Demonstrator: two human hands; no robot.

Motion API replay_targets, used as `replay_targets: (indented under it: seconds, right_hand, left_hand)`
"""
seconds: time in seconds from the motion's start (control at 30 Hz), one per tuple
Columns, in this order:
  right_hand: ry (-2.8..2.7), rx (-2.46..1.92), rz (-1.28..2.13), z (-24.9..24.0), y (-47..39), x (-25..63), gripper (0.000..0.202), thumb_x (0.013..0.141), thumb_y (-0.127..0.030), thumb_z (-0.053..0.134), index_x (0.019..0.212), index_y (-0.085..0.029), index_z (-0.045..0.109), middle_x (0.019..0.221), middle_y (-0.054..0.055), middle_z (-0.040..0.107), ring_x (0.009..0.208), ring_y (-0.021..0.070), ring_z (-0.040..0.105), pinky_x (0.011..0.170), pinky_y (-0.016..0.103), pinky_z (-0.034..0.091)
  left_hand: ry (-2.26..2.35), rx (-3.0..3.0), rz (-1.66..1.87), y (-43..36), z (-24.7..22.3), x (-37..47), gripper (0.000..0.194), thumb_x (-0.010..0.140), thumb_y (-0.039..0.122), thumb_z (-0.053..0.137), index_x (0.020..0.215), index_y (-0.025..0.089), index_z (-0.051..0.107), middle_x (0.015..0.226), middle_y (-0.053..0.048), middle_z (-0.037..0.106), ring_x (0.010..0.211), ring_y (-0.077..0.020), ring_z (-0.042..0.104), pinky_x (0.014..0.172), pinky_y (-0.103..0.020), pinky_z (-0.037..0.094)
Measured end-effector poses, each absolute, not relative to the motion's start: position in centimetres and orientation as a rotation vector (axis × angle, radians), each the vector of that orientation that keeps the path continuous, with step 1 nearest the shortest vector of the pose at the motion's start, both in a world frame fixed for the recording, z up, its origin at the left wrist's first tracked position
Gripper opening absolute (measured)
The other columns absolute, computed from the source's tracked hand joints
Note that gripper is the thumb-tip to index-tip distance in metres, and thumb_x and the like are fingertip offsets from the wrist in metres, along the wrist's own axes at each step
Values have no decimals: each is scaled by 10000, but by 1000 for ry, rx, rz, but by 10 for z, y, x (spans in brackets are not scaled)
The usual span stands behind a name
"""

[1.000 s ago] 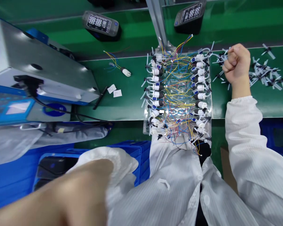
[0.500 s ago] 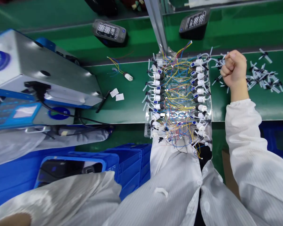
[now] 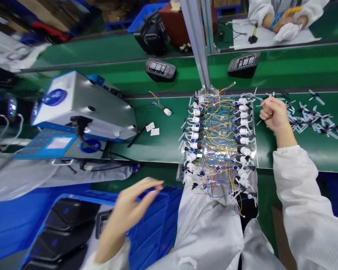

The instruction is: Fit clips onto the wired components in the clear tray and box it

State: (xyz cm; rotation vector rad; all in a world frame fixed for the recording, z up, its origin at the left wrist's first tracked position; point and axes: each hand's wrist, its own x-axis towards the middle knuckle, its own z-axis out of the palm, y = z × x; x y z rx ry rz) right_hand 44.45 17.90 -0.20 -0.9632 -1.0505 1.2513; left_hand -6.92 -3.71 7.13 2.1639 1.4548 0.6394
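My left hand [image 3: 132, 204], slightly blurred, hangs over the blue bins with its fingers stretched and thumb apart, holding nothing. By the loose pile on the bench, my right hand [image 3: 275, 114] makes a fist; whatever it holds, if anything, is hidden. Between the hands lies a clear plastic tray [image 3: 180, 174], overhanging the bench edge onto my lap. Along its sides run two columns of white-and-black cylindrical parts [image 3: 243, 140], their yellow, blue and red wires [image 3: 218, 131] meeting in the middle. Small black pieces with pale strips [image 3: 312, 118] are heaped right of my fist.
A grey-blue machine [image 3: 101, 108] with a black cable stands left. A single wired part [image 3: 167, 111], white labels [image 3: 154, 131] and a black pen [image 3: 137, 136] lie beside it. Two display units [image 3: 160, 69] sit behind, around a metal post [image 3: 195, 41]. Across the bench are a co-worker's hands [image 3: 284, 24].
My left hand has come up into view from the lower left corner. My right fist stays beside the tray. The camera view has tilted up, showing more of the background.
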Motion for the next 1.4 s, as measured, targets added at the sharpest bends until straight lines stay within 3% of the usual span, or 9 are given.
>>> replay_targets:
  seconds: [0.17, 0.33, 0.4, 0.53, 0.67, 0.8, 0.9, 1.07, 1.4]
  right_hand:
    - [-1106, -965, 1074, 8, 152, 441, 227, 822, -420, 769, 837, -227, 650, 504, -99, 307, 419, 69, 240, 441, 237, 243]
    - [-1495, -1180, 788, 21, 35, 422, 121, 841, -318, 801, 866, -216, 742, 789, 43, 679, 730, 179, 618, 664, 322, 476]
    - [-1581, -1237, 790, 15, -21, 413, 68, 865, -271, 782, 881, -213, 750, 800, 53, 685, 753, 193, 625, 694, 342, 479]
    - [-1211, -1249, 827, -25, -116, 393, 287, 989, -333, 622, 737, -197, 626, 656, 13, 512, 617, 154, 502, 611, 321, 399]
    - [-767, -1368, 807, -85, -172, 360, 423, 998, -597, 526, 825, -216, 588, 747, 25, 535, 690, 177, 559, 650, 325, 466]
    - [-755, -1455, 1147, -118, -183, 321, 843, 718, -875, 680, 1279, -254, 570, 1336, 159, 634, 1214, 317, 644, 1005, 462, 538]
    - [-702, -1321, 1453, -115, -173, 296, 924, 610, -736, 868, 1336, -289, 511, 1352, 147, 650, 1148, 323, 697, 983, 484, 560]
    - [-525, -1169, 1581, -90, -159, 278, 552, 761, -508, 861, 1158, -256, 573, 947, 59, 752, 830, 235, 738, 814, 396, 583]
    - [-533, -1176, 1540, -60, -174, 254, 474, 853, -431, 818, 1240, -269, 598, 1285, 99, 727, 1028, 250, 754, 940, 423, 593]
  left_hand:
    - [1213, 2231, 620, -34, 21, -52, 155, 958, 208, 684, 807, 181, 656, 711, -8, 619, 654, -130, 595, 618, -241, 480]
    - [1040, 2256, 1009, -43, 10, -45, 176, 855, 166, 778, 999, 194, 681, 780, -34, 643, 764, -179, 608, 712, -306, 501]
    - [948, 2161, 1093, -52, -2, -47, 69, 884, 170, 723, 900, 197, 661, 677, -8, 579, 653, -158, 546, 650, -298, 452]
    - [1009, 1772, 1157, -84, -52, -48, 409, 991, 293, 565, 614, 194, 441, 537, 21, 381, 516, -121, 381, 557, -279, 334]
    - [1264, 1278, 1005, -104, -98, -29, 291, 903, 455, 720, 897, 178, 629, 851, -60, 643, 796, -176, 627, 743, -293, 525]
    - [1120, 944, 917, -100, -109, 5, 723, 723, 533, 886, 1280, 184, 586, 1313, -163, 666, 1169, -268, 679, 1045, -399, 540]
    - [998, 890, 759, -97, -100, 24, 649, 754, 559, 867, 1196, 143, 639, 1163, -171, 741, 1058, -278, 736, 1001, -412, 570]
    - [1015, 867, 719, -104, -81, 32, 526, 885, 617, 728, 1048, 117, 709, 938, -140, 770, 796, -244, 757, 741, -365, 619]
    - [1013, 805, 788, -103, -55, 47, 546, 817, 595, 817, 1092, 131, 732, 1030, -137, 782, 832, -233, 764, 798, -363, 629]
